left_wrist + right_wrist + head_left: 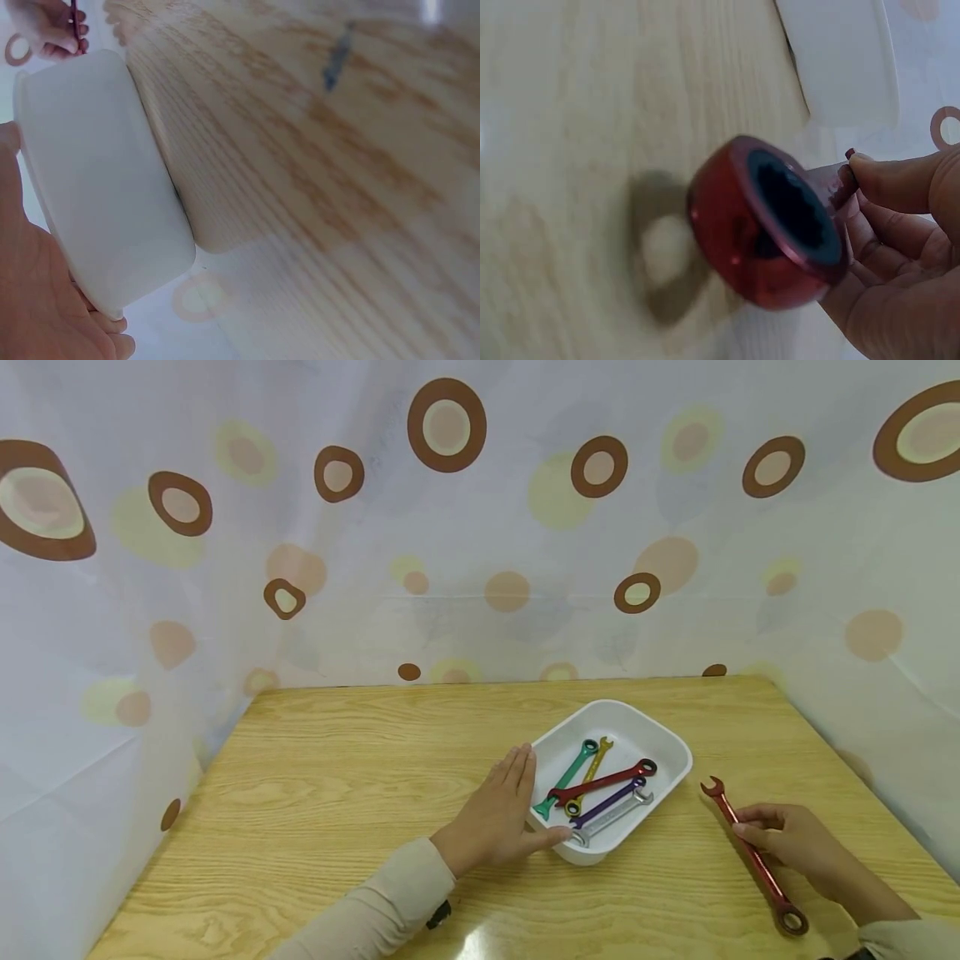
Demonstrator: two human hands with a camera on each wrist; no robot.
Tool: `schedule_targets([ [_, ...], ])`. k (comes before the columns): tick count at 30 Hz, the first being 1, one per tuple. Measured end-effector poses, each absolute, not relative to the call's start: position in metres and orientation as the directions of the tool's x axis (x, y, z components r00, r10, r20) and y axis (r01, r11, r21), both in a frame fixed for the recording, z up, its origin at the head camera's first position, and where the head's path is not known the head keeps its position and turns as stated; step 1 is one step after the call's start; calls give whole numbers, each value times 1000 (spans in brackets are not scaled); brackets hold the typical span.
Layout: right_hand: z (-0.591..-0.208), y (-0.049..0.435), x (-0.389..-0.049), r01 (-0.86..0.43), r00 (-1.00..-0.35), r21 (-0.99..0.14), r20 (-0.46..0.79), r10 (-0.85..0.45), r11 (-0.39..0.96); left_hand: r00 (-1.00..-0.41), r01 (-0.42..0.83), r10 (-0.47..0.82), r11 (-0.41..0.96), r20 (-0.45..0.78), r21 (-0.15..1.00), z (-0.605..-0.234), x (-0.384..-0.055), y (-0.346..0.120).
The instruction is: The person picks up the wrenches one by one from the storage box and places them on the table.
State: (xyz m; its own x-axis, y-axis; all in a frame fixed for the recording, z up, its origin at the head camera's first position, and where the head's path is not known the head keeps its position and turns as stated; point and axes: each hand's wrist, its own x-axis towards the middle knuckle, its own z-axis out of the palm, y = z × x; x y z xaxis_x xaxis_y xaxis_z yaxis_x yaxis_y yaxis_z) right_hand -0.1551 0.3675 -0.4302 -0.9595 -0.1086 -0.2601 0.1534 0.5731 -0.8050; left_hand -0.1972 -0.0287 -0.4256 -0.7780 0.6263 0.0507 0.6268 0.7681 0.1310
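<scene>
The left hand point(498, 814) lies flat against a white plastic tray point(645, 731), its fingers straight along the outer left side and its thumb stretched to the near rim. Right of those fingers, inside the tray, lie five combination wrenches: a green wrench point(567, 779) closest to the fingers, a yellow wrench point(595, 766) beyond it, a smaller red wrench point(602, 783) across both, then a purple wrench point(607, 802) and a silver wrench point(615, 817), whose near end sits just beside the thumb tip. The right hand point(798, 843), to the right of the tray, pinches a large red ratcheting combination wrench point(752, 857) mid-shaft between thumb and fingers. Its open end points away from the fingertips; its ring end, on the near side of the fingers, casts a shadow on the wooden table point(360, 777).
</scene>
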Motion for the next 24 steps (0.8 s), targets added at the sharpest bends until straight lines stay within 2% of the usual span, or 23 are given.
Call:
schedule_targets([
  [8,-434,363,-147,158,-950,-786,-286,-125,597,-776,629,628,767,55,129,-426,-198,-29],
  [17,-437,362,-142,112,-958,-715,-262,-116,690,-778,625,627,767,43,144,-427,-198,-28],
  [24,-434,356,-141,83,-975,-603,-215,-61,793,-776,628,629,764,49,149,-424,-196,-29],
])
